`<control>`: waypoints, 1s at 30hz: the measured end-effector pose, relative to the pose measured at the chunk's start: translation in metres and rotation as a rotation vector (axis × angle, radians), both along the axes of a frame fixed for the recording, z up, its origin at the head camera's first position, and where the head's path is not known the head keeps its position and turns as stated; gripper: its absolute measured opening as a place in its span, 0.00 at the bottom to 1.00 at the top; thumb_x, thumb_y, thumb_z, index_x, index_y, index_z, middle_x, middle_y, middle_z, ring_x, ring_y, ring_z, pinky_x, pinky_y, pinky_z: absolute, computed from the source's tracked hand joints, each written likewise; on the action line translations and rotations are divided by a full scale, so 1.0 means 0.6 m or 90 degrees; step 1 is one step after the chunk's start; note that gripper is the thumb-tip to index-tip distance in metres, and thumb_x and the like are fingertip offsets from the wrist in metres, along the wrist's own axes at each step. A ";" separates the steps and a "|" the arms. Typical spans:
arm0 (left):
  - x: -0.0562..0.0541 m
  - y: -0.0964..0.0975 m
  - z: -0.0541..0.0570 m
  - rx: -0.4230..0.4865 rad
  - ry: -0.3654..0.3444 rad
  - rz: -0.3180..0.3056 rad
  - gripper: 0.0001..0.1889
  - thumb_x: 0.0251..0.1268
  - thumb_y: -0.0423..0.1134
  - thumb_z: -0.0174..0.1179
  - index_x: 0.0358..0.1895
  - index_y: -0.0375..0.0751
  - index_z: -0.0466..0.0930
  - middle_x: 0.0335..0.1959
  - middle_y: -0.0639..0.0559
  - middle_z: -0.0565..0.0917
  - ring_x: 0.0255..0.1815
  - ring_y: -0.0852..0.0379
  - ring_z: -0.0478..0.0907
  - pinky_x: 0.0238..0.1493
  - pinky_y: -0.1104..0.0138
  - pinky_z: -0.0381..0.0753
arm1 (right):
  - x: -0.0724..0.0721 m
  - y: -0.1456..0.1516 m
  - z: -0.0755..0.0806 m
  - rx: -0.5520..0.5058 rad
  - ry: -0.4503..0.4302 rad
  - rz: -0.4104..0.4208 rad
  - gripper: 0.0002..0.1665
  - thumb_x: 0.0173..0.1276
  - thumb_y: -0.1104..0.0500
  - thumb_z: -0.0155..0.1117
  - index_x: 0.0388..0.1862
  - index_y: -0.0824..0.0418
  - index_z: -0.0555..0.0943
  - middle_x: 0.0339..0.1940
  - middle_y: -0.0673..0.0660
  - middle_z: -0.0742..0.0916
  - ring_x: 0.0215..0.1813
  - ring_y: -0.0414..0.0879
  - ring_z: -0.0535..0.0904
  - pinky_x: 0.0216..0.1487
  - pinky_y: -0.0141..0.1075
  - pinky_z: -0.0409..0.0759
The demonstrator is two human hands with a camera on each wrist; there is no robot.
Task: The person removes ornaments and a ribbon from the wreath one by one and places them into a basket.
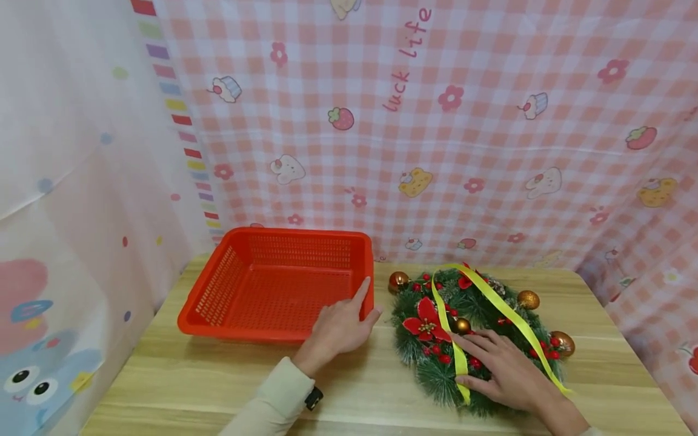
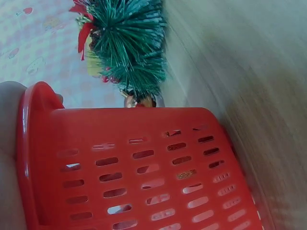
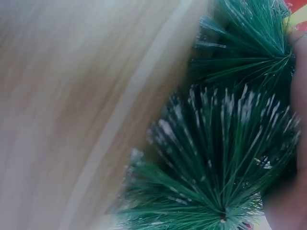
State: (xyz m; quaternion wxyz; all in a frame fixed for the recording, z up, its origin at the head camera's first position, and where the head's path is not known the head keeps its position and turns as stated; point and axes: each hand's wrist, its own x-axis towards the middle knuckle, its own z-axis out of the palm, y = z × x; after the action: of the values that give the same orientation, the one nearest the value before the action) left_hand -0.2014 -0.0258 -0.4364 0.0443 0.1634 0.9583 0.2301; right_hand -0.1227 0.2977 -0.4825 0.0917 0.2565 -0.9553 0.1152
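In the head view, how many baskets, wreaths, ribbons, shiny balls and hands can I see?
Red plastic rectangular basket: 1
Green bristly round wreath: 1
Long yellow ribbon: 1
Shiny gold-brown round balls: 4 visible
Bare left hand and right hand: 2
Total: 9

On your left, the basket (image 1: 289, 300) is smooth, glossy plastic; on your right, the wreath (image 1: 475, 306) looks bristly, its ribbon (image 1: 511, 315) smooth, its baubles (image 1: 528, 299) shiny. Your table (image 1: 376, 387) is wood-grained, the far curtain (image 1: 376, 151) matt cloth.

Cream sleeve (image 1: 271, 396), black wrist device (image 1: 314, 398)
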 end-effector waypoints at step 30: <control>-0.002 0.004 0.002 -0.004 -0.016 0.009 0.38 0.74 0.64 0.43 0.81 0.55 0.47 0.17 0.49 0.72 0.19 0.52 0.71 0.24 0.60 0.70 | -0.051 -0.224 0.030 -0.026 -0.085 -0.407 0.54 0.67 0.27 0.53 0.79 0.58 0.57 0.60 0.74 0.75 0.52 0.73 0.76 0.54 0.76 0.62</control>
State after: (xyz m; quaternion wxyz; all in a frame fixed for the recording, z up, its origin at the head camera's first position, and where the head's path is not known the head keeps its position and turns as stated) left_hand -0.2027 -0.0234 -0.4352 0.0554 0.1536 0.9595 0.2298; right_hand -0.1536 0.1633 -0.4642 0.0657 -0.0668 -0.9888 0.1162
